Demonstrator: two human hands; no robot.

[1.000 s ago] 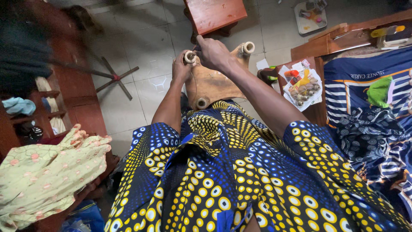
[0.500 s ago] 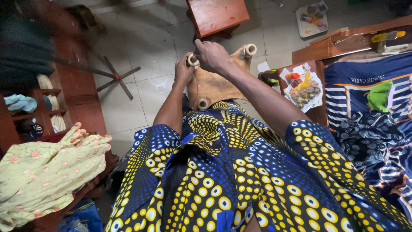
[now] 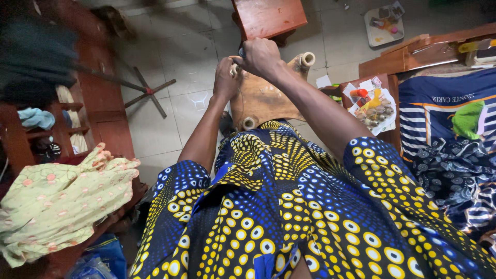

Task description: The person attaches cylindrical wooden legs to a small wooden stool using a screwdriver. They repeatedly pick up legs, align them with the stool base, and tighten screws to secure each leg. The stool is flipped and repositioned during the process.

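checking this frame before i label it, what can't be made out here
Head view only:
- What the right hand pinches: hidden by its own fingers.
- The left hand: its palm side faces away; contact with the small upturned wooden stool is unclear.
- The stool's near part: covered by the blue and yellow dotted dress.
- Dark cloth at upper left: motion blurred.
- Items on the small white tray: too small.

There is only one view, from the camera on my head. It looks steeply down over my blue and yellow patterned dress (image 3: 289, 206), which fills the near part, toward my hands and the tiled floor (image 3: 191, 46) farther away.
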